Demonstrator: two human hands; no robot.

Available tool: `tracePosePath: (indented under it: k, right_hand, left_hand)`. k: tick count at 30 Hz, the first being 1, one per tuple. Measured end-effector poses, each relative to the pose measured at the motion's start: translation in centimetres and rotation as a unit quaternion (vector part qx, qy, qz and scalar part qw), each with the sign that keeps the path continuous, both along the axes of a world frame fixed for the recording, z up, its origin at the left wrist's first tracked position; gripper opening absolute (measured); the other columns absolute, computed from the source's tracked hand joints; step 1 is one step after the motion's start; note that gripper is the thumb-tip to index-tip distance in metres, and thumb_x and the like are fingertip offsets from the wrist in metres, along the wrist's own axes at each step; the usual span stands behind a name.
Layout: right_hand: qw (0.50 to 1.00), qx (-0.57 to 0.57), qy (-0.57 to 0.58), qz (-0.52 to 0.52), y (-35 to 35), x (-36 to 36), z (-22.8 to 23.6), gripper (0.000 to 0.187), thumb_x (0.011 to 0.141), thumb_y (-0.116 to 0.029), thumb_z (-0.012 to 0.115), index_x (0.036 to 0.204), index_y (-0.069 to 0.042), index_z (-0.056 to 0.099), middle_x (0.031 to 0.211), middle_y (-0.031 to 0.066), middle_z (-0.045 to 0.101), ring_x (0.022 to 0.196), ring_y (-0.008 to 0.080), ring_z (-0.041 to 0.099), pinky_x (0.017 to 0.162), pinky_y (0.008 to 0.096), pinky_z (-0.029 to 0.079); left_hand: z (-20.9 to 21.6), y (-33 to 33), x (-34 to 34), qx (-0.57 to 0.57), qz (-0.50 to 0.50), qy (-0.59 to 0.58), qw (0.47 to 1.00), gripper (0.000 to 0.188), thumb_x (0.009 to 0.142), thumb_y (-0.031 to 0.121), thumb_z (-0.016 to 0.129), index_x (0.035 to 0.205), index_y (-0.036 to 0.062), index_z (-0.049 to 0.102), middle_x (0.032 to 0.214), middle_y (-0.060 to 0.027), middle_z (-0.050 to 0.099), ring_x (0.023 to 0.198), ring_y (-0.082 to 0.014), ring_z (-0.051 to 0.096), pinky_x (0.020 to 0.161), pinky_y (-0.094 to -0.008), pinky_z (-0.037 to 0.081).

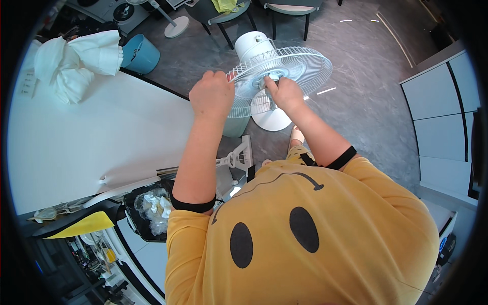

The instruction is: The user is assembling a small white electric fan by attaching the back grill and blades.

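A white standing fan is in front of me, its round base [273, 122] on the grey floor and its motor housing [250, 44] on the far side. The round wire guard [311, 65] is tilted up toward me. At the guard's left rim, my left hand [211, 94] is closed round the wires, with a small red bit beside its fingers. My right hand [286, 94] reaches in to the middle of the guard, thumb and fingers closed on the white hub [275, 77]. The exact piece under these fingertips is partly hidden.
On my left stands a white table [101, 137] with a bundled white cloth [76, 63]. Beyond it is a blue bin [142, 54]. A black-lined trash bin [147, 211] and a white floor-cleaner head [239, 156] are close by. Chairs [218, 15] stand ahead, white cabinets [432, 96] right.
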State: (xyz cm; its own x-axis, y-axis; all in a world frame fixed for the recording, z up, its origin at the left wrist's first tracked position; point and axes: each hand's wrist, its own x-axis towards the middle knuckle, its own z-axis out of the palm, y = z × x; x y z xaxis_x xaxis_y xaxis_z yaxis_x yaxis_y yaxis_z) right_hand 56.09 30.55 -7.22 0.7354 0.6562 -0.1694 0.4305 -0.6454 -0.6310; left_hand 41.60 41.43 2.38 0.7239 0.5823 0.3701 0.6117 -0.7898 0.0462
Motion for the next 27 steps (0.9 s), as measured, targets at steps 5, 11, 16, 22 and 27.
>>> tracePosePath:
  k: [5, 11, 16, 22, 27]
  right_hand:
    - [0.994, 0.073, 0.082, 0.013, 0.2, 1.2, -1.8, 0.065, 0.087, -0.053, 0.040, 0.075, 0.007, 0.063, 0.072, 0.0235, 0.063, 0.069, 0.0351, 0.064, 0.064, 0.0418, 0.051]
    - [0.878, 0.206, 0.424, -0.081, 0.2, 0.7, -3.1, 0.052, 0.087, -0.046, 0.040, 0.072, 0.002, 0.055, 0.054, 0.0109, 0.053, 0.040, 0.0198, 0.051, 0.036, 0.0303, 0.041]
    - [0.777, 0.289, 0.550, -0.107, 0.9, 0.8, -5.6, 0.051, 0.087, -0.046, 0.038, 0.076, 0.001, 0.054, 0.055, 0.0091, 0.050, 0.040, 0.0188, 0.047, 0.034, 0.0312, 0.037]
    - [0.775, 0.298, 0.553, -0.074, 0.4, 1.3, -5.7, 0.051, 0.089, -0.045, 0.040, 0.077, 0.002, 0.056, 0.062, 0.0107, 0.057, 0.043, 0.0183, 0.052, 0.039, 0.0301, 0.043]
    - [0.786, 0.245, 0.568, -0.002, -1.2, 2.5, -5.2, 0.057, 0.090, -0.049, 0.038, 0.087, 0.004, 0.057, 0.068, 0.0129, 0.059, 0.053, 0.0213, 0.060, 0.049, 0.0290, 0.051]
  left_hand:
    - [-0.5, 0.1, -0.1, 0.036, -0.016, -0.023, 0.999, 0.013, 0.073, 0.020, 0.064, 0.068, 0.0082, 0.060, 0.070, -0.0068, 0.056, 0.058, -0.0261, 0.061, 0.051, -0.0376, 0.048]
    - [-0.8, 0.1, 0.0, 0.044, 0.014, -0.003, 0.999, 0.018, 0.072, 0.023, 0.069, 0.069, 0.0098, 0.059, 0.070, -0.0037, 0.055, 0.061, -0.0245, 0.059, 0.052, -0.0352, 0.047]
    - [-1.0, 0.1, -0.1, 0.059, -0.004, -0.009, 0.998, 0.019, 0.072, 0.023, 0.069, 0.069, 0.0098, 0.057, 0.070, -0.0032, 0.055, 0.059, -0.0240, 0.058, 0.051, -0.0350, 0.046]
    - [1.7, -0.2, -0.7, -0.030, -0.056, 0.054, 0.997, 0.021, 0.078, 0.030, 0.065, 0.080, 0.0094, 0.061, 0.073, -0.0055, 0.055, 0.064, -0.0242, 0.057, 0.058, -0.0342, 0.047]
    - [4.9, 7.3, -1.0, -0.565, -0.105, -0.030, 0.818, 0.043, 0.089, 0.043, 0.052, 0.113, 0.0084, 0.061, 0.101, -0.0073, 0.063, 0.089, -0.0190, 0.060, 0.077, -0.0320, 0.046]
